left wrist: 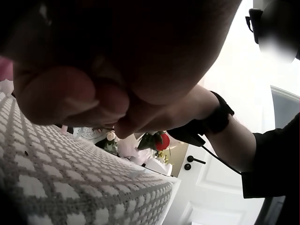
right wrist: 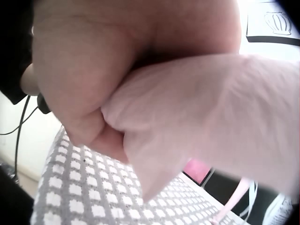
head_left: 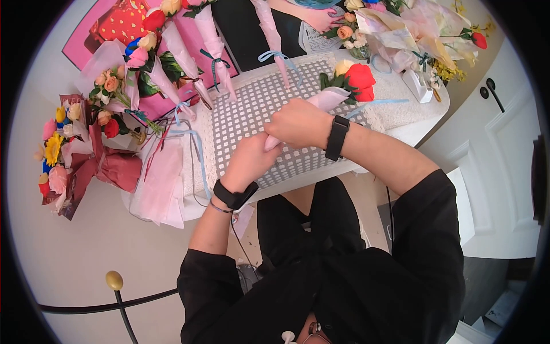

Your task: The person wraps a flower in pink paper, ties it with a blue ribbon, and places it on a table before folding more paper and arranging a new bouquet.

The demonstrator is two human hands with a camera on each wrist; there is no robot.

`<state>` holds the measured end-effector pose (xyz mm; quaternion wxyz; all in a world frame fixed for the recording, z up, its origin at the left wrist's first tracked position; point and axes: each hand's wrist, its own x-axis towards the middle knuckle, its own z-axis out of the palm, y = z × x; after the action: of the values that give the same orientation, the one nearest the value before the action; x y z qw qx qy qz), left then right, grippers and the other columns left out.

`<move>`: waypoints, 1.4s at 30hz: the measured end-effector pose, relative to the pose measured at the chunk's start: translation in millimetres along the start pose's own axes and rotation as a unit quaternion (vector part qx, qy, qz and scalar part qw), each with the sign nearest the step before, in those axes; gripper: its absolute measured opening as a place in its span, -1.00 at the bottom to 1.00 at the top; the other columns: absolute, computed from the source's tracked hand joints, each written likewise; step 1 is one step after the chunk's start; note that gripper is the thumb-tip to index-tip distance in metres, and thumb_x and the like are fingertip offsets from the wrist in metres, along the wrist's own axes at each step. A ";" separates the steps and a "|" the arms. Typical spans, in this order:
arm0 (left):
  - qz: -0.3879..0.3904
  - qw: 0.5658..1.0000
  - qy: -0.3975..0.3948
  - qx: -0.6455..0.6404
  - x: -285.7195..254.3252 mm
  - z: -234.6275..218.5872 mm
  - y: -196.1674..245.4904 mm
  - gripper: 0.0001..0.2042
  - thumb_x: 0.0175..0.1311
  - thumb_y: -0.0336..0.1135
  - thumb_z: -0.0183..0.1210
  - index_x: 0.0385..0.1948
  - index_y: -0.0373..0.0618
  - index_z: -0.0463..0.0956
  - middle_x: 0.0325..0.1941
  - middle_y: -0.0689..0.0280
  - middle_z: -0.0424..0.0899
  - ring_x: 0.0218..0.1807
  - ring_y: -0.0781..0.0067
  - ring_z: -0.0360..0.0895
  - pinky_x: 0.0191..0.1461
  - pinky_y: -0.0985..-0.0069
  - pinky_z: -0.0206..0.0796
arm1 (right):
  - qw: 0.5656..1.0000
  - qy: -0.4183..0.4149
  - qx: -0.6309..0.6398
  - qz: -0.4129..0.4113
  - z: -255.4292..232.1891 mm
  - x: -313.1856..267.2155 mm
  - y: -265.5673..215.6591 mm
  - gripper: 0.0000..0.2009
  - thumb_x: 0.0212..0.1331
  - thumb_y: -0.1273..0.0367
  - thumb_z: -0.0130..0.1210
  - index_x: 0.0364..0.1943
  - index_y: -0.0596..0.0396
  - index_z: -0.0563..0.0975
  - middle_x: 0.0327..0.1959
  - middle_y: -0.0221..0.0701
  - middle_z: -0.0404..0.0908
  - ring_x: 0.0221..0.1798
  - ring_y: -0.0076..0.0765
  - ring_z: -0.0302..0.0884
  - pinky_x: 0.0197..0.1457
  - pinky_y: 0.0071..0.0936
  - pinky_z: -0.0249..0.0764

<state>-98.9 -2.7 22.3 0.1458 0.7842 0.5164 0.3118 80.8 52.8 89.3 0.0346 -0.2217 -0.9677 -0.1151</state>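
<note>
A small bouquet with a red rose (head_left: 361, 80) and a cream one, wrapped in pale pink paper (head_left: 329, 98), lies slanted over the table with its flowers to the far right. My right hand (head_left: 301, 123) grips the paper cone around its stem part. Just below it, my left hand (head_left: 250, 160) pinches the narrow lower end, the two hands nearly meeting. In the right wrist view the pink wrapper (right wrist: 201, 112) runs out of the curled right palm, with a loose paper corner hanging down. Curled left fingers (left wrist: 56, 96) fill the left wrist view and hide the stem end.
Under the hands lies a grey-and-white checked cloth (head_left: 240, 120). Several pink-wrapped bouquets (head_left: 215, 51) line the back. Pink paper sheets (head_left: 163, 189) and a blue ribbon (head_left: 197, 149) lie at left, another blue ribbon (head_left: 389, 101) at right. A white box (head_left: 418, 86) stands back right.
</note>
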 end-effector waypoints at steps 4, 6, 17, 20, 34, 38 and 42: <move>-0.125 0.984 -0.100 -0.082 3.9 -18.7 17.5 -0.73 0.25 -0.17 0.25 -0.28 -0.24 0.59 -0.62 0.29 0.58 -0.60 0.34 0.54 -0.49 0.42 0.34 | 0.996 0.069 -0.042 -0.042 6.7 -1.9 5.1 -0.91 0.04 0.32 0.18 -0.38 -0.05 0.57 -0.46 -0.43 0.61 -0.31 -0.28 0.68 -0.27 -0.30 0.51; -0.256 0.929 -0.198 -0.181 5.6 -29.4 17.2 -0.73 0.22 -0.18 0.25 -0.33 -0.27 0.59 -0.60 0.19 0.63 -0.55 0.14 0.62 -0.42 0.31 0.41 | 0.984 0.150 -0.063 -0.070 11.9 -3.6 11.8 -0.91 0.04 0.34 0.18 -0.38 -0.03 0.57 -0.47 -0.42 0.62 -0.34 -0.24 0.69 -0.31 -0.26 0.54; -0.017 0.998 0.042 0.046 -0.3 -2.6 39.3 -0.75 0.27 -0.23 0.18 -0.26 -0.27 0.51 -0.40 -0.03 0.66 -0.35 -0.11 0.64 -0.31 0.17 0.43 | 0.999 0.002 -0.033 -0.025 -3.6 -3.8 7.3 -0.89 0.03 0.33 0.18 -0.38 -0.01 0.55 -0.49 -0.42 0.60 -0.39 -0.22 0.67 -0.31 -0.25 0.53; -0.092 0.993 -0.007 -0.079 3.9 -4.7 24.3 -0.72 0.26 -0.20 0.22 -0.22 -0.27 0.51 -0.46 0.05 0.66 -0.46 0.01 0.64 -0.38 0.22 0.40 | 0.969 0.217 -0.116 -0.036 14.0 -1.1 0.4 -0.88 0.01 0.30 0.17 -0.38 -0.03 0.53 -0.49 -0.48 0.57 -0.34 -0.32 0.62 -0.21 -0.38 0.47; -0.064 0.998 0.007 0.004 -8.4 8.8 37.7 -0.71 0.23 -0.23 0.22 -0.17 -0.29 0.54 -0.35 -0.03 0.70 -0.34 -0.08 0.68 -0.22 0.22 0.48 | 0.995 0.045 -0.090 -0.028 9.7 -10.1 0.4 -0.90 -0.01 0.32 0.16 -0.44 -0.01 0.59 -0.47 -0.44 0.63 -0.31 -0.33 0.58 -0.17 -0.34 0.48; -0.004 0.989 0.038 -0.142 0.6 21.8 -1.2 -0.76 0.26 -0.32 0.17 -0.15 -0.32 0.53 -0.43 0.07 0.70 -0.43 0.10 0.67 -0.34 0.31 0.46 | 0.950 0.270 -0.150 -0.043 -16.1 -23.8 -25.1 -0.89 -0.02 0.33 0.17 -0.40 0.00 0.59 -0.50 -0.47 0.61 -0.29 -0.34 0.58 -0.24 -0.28 0.49; -0.212 0.921 -0.055 -0.321 -4.0 -5.6 28.3 -0.78 0.33 -0.31 0.15 -0.15 -0.28 0.53 -0.55 0.31 0.60 -0.59 0.48 0.53 -0.53 0.49 0.33 | 0.957 0.172 0.222 0.077 -23.4 -52.5 -47.1 -0.84 -0.06 0.37 0.28 -0.36 0.03 0.60 -0.40 -0.50 0.62 -0.32 -0.36 0.61 -0.16 -0.39 0.54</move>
<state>-83.2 -18.8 40.8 0.4802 0.5831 0.5344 0.3792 107.8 -16.1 96.0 0.2579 -0.2592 -0.9282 0.0692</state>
